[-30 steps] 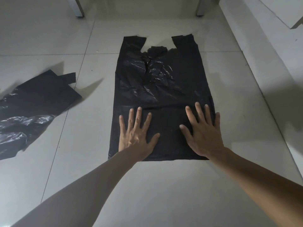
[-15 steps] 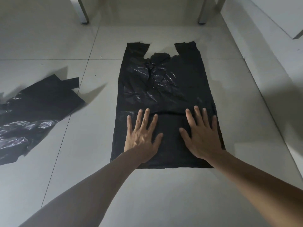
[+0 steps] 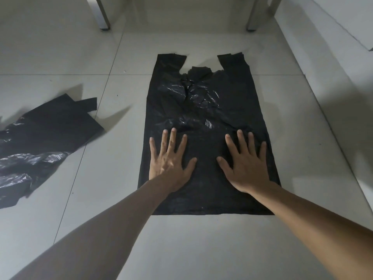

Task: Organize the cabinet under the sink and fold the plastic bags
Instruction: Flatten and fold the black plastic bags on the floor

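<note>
A black plastic bag (image 3: 201,106) lies spread flat on the pale tiled floor, handles pointing away from me. Its upper middle is crinkled and shiny. My left hand (image 3: 168,160) rests palm down on the bag's lower left part, fingers spread. On the lower right part my right hand (image 3: 245,164) lies flat in the same way. Neither hand grips anything. A second black plastic bag (image 3: 40,138) lies crumpled on the floor to the left, apart from both hands.
Two metal legs (image 3: 103,15) (image 3: 254,15) stand at the far edge of the floor. A white raised ledge (image 3: 333,63) runs along the right side. Bare tiles lie in front of the bag and between the two bags.
Both flat hands have slid a little up the bag, away from me. The view has tilted so the bag sits lower in the frame.
</note>
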`<state>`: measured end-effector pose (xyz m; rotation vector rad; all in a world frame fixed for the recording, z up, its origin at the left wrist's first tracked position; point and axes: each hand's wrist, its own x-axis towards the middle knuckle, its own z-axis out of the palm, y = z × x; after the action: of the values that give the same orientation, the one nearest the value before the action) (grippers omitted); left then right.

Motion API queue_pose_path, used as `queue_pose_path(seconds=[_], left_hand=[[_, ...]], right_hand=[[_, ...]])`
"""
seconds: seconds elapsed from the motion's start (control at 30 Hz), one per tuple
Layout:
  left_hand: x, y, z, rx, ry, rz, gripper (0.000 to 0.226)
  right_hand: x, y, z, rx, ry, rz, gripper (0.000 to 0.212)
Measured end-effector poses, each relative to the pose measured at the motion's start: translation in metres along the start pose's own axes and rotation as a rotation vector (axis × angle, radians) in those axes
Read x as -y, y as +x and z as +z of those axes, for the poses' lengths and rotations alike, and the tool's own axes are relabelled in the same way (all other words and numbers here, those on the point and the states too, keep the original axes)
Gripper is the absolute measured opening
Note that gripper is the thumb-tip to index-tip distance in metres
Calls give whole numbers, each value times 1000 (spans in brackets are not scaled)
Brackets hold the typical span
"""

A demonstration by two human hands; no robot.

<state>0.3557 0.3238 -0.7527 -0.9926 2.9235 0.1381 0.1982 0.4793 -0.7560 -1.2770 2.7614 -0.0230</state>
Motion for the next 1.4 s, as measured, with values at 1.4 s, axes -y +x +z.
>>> queue_pose_path(seconds=[1.4], left_hand=[[50,125,0,50,-17,-147,85]], right_hand=[[-22,129,-1,27,-9,90,76]])
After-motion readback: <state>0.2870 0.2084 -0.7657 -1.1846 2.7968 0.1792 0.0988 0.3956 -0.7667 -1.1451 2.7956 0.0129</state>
